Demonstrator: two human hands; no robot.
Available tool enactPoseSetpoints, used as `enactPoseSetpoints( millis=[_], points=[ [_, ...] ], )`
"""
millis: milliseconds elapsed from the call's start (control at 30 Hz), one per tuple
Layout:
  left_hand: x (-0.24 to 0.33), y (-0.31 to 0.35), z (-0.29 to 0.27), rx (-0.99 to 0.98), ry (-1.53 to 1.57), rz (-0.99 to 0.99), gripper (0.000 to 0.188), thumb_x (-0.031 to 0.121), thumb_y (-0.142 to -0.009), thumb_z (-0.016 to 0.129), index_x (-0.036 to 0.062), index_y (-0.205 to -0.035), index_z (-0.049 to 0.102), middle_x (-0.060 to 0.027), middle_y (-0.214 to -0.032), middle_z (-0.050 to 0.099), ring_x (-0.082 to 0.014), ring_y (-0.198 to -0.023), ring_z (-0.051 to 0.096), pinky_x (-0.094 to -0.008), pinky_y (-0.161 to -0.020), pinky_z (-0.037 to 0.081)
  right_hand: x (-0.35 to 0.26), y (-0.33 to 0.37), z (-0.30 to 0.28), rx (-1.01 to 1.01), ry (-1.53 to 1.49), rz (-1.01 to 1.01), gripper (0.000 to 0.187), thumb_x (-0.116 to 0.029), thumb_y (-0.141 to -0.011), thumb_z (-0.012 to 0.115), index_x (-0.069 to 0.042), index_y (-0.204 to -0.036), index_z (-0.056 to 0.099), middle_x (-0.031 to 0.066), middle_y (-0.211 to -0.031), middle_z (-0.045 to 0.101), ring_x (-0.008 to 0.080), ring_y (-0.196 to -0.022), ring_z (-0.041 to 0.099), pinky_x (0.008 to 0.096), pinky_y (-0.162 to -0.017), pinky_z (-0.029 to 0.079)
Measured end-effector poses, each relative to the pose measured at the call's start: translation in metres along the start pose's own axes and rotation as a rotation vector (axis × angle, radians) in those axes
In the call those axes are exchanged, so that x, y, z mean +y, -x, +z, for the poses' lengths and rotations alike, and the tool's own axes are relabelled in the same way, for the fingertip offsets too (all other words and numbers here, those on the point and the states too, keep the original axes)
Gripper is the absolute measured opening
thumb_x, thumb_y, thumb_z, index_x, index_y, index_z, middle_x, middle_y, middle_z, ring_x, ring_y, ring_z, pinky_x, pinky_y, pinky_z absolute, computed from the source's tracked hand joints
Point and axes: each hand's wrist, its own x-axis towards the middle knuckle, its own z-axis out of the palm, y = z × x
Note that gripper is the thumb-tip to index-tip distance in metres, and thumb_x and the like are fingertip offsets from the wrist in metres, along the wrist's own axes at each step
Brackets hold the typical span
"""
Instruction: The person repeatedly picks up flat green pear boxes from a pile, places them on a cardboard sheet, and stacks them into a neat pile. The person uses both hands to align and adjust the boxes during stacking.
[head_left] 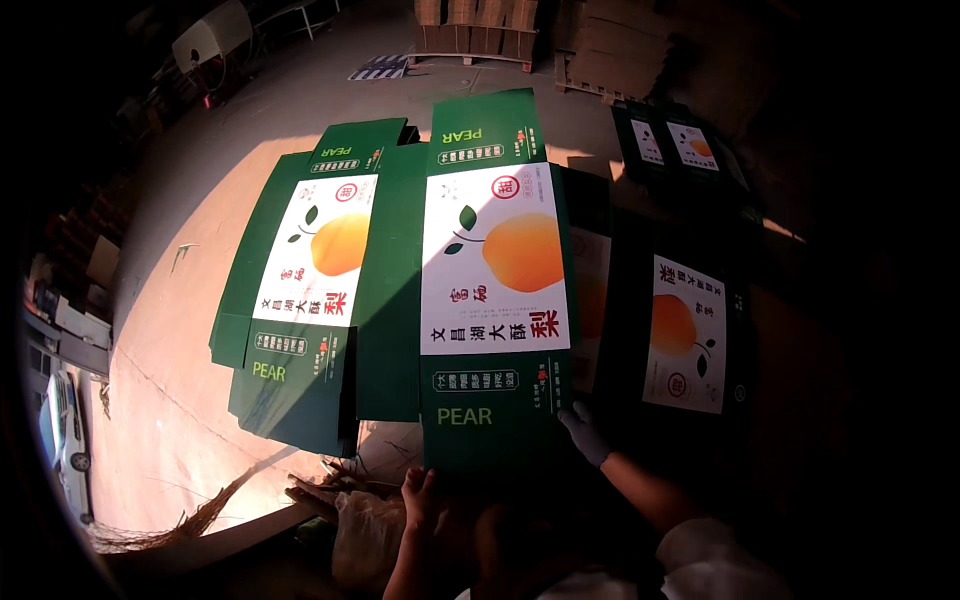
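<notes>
A flattened green carton (453, 385) with a white panel and a printed yellow pear spreads out in front of me. My left hand (418, 492) grips its near edge at the left corner, with the fingertips showing at the border. On the right edge of the same carton, near its lower end, my right hand (585, 434) in a grey glove is closed around the board; its underside fingers are hidden. A matching flattened carton (262, 225) lies to the left, partly in sunlight. To the right, more green cartons (683, 335) of the same print lie in deep shade.
Further green cartons (690, 146) lie at the far right. Bundled brown cardboard (475, 38) stands on a pallet at the back. Dry branches (215, 510) and a pale plastic bag (365, 535) are near me. A car (66, 440) shows at the left.
</notes>
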Motion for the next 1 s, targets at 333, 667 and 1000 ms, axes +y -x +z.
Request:
enactPoseSetpoints(
  millis=[333, 667, 1000],
  points=[
    [-0.049, -0.021, 0.02, 0.003, -0.506, 0.068, 0.015, 0.007, -0.086, 0.066, 0.0025, -0.1, 0.062, -0.0006, -0.076, 0.059, -0.0085, -0.067, 0.051, -0.0258, -0.059, 0.044, 0.131, 0.018, -0.016, 0.074, -0.143, 0.183, 0.036, -0.031, -0.095, 0.056, -0.001, -0.114, 0.06, 0.0175, -0.099, 0.066, 0.0319, -0.093, 0.063, 0.0405, -0.082, 0.048],
    [-0.061, -0.029, 0.07, 0.381, -1.404, 0.519, 0.037, 0.026, -0.089, 0.066, -0.0032, -0.112, 0.06, -0.0228, -0.104, 0.065, -0.0375, -0.093, 0.061, -0.0485, -0.081, 0.049, 0.147, 0.061, -0.219, -0.022, -0.086, -0.071, 0.033, -0.038, -0.095, 0.057, -0.005, -0.098, 0.06, 0.0129, -0.089, 0.064, 0.0276, -0.089, 0.064, 0.0379, -0.08, 0.048],
    [-0.173, 0.206, 0.556, -0.755, -1.421, 0.813, 0.05, 0.003, -0.078, 0.069, 0.0035, -0.125, 0.051, -0.0194, -0.129, 0.05, -0.0406, -0.121, 0.046, -0.0498, -0.103, 0.036, 0.529, 0.313, -0.716, 1.205, 0.678, 0.634, 0.028, -0.029, -0.091, 0.054, -0.007, -0.105, 0.062, 0.0162, -0.109, 0.063, 0.0381, -0.101, 0.061, 0.0445, -0.088, 0.049]
  ],
)
